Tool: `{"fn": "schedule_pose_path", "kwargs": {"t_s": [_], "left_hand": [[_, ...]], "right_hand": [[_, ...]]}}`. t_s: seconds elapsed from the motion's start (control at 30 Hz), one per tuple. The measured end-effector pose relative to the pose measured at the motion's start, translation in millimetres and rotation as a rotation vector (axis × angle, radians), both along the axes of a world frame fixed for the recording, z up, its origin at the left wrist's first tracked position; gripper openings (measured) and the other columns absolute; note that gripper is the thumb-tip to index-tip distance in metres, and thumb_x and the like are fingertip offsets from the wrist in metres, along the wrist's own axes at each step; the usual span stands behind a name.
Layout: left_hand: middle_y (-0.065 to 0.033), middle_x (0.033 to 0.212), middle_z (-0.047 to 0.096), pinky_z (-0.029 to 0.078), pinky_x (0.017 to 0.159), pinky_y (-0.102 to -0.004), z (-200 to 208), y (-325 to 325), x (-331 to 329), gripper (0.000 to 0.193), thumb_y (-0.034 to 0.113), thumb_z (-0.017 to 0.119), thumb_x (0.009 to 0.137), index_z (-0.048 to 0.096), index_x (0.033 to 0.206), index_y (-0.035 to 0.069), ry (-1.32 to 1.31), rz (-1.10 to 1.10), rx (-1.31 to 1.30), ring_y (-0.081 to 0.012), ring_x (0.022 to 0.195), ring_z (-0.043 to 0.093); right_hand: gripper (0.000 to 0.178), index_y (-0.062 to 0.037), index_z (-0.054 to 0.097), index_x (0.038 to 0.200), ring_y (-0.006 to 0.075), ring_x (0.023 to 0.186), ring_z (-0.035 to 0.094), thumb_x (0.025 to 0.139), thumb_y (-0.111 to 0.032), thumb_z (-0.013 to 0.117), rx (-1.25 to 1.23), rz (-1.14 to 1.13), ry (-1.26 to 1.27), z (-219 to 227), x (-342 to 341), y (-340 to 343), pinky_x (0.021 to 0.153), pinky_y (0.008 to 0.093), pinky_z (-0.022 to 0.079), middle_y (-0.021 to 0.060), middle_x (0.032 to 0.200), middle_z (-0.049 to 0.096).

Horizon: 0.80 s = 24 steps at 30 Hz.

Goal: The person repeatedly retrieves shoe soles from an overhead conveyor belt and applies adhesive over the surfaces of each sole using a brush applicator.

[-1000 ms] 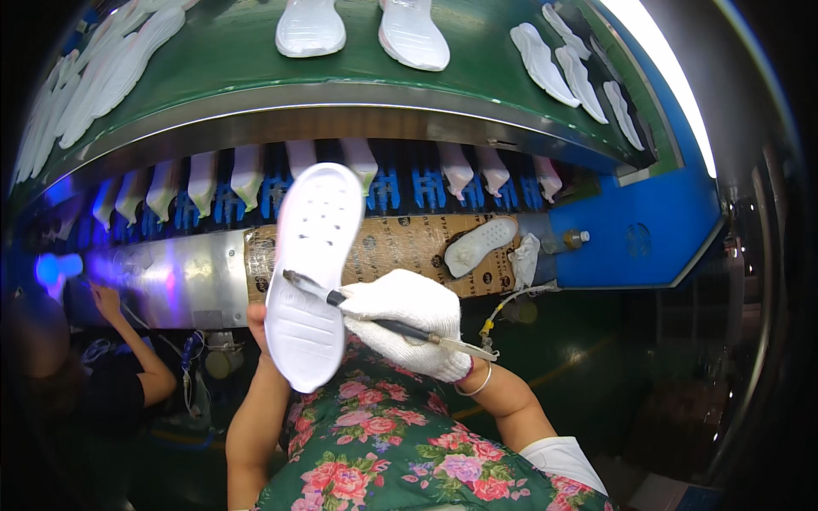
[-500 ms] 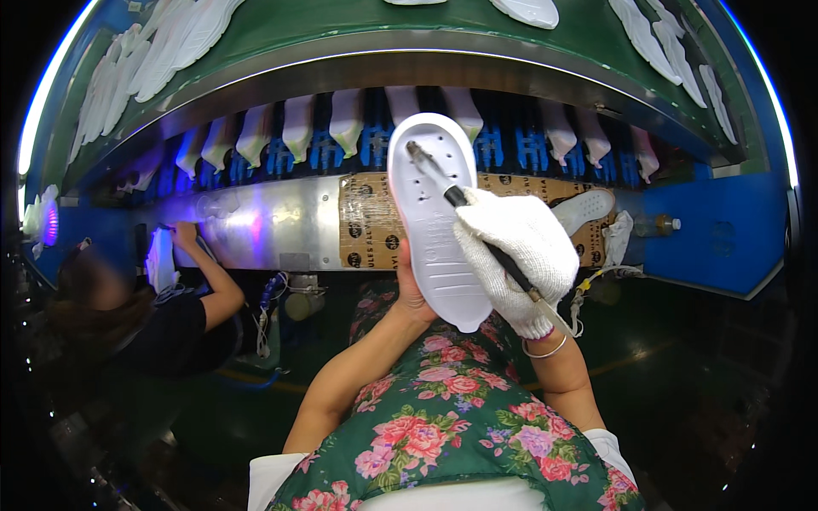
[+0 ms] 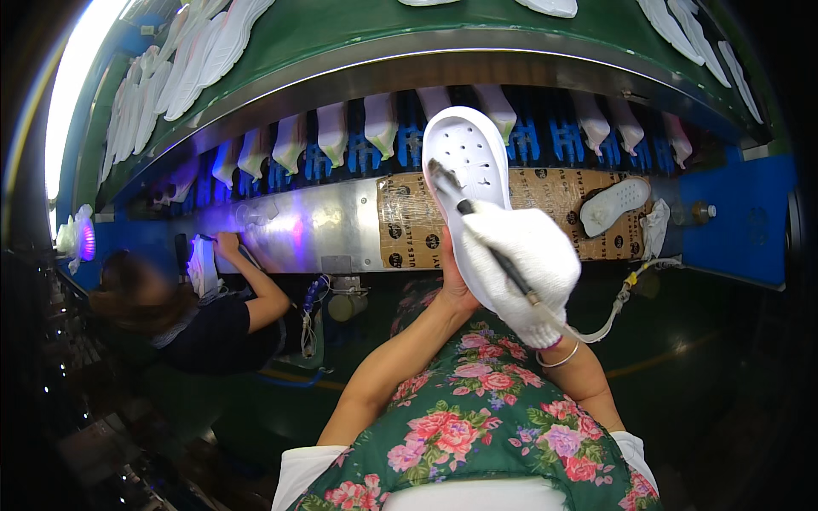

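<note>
The right hand [image 3: 524, 260], in a white knitted glove, is clasped around the brush [image 3: 509, 271], slanting across the white sole [image 3: 484, 189]. The bare left hand [image 3: 457, 281] grasps the sole from its left side and underneath, though most of those fingers are hidden behind it. For even brushing, the bristles are best laid nearly flat and led along the inside of the rim, with light pressure around the holes (liquid could pool there). A firm left grip should stop the sole twisting, and the glove is better lifted off any brushed part.

The sole is held up in front of the cardboard [image 3: 409, 221], holed end pointing away from the person. It looks smooth and glossy, with a raised rim and small dark holes; the glove covers much of its near end. Beyond it to the right lie a second sole [image 3: 613, 207] and a crumpled white cloth [image 3: 655, 228]. Farthest past it is a green shelf [image 3: 383, 25] bearing more white pieces.
</note>
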<state>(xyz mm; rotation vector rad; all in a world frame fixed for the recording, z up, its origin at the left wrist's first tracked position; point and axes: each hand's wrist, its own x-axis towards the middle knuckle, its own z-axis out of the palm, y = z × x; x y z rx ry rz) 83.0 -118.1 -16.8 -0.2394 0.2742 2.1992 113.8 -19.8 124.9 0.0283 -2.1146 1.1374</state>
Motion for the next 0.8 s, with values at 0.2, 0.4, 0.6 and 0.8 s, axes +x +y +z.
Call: {"fn": "schedule_pose_path", "kwargs": {"t_s": [0.2,0.4,0.6,0.8], "left_hand": [[-0.0199,0.150,0.048,0.041,0.116,-0.0490,7,-3,-21,0.103,0.083,0.043,0.088,0.031,0.157,0.008,0.059,0.113,0.266,-0.0325,0.136,0.051],[-0.0224,0.149,0.047,0.044,0.113,-0.0526,2,-6,-42,0.103,0.084,0.043,0.087,0.029,0.158,0.010,0.238,0.055,0.199,-0.0363,0.135,0.051],[-0.0182,0.142,0.055,0.052,0.100,-0.0597,17,-9,-56,0.109,0.091,0.041,0.081,0.036,0.153,0.009,0.194,0.079,0.215,-0.0441,0.121,0.060],[-0.0184,0.138,0.057,0.056,0.093,-0.0592,29,-12,-65,0.113,0.095,0.041,0.076,0.041,0.148,0.008,0.151,0.178,0.207,-0.0446,0.115,0.062]], "right_hand": [[0.022,-0.0025,0.077,0.100,0.0251,0.085,0.073,0.078,0.001,0.077,-0.157,0.013,-0.055,-7,2,5,0.078,0.0358,0.056,0.0132,0.098,0.077],[0.022,-0.0015,0.076,0.099,0.0250,0.082,0.073,0.078,0.002,0.076,-0.116,0.097,-0.032,-21,-4,-5,0.078,0.0355,0.056,0.0148,0.098,0.076],[0.024,-0.0042,0.076,0.100,0.0288,0.088,0.073,0.077,0.003,0.077,0.109,0.175,0.006,-21,-6,-3,0.078,0.0366,0.056,0.0147,0.100,0.075],[0.024,-0.0018,0.076,0.100,0.0248,0.083,0.072,0.077,0.005,0.075,-0.176,0.226,-0.007,-35,-11,11,0.073,0.0328,0.055,0.0135,0.098,0.075]]}}
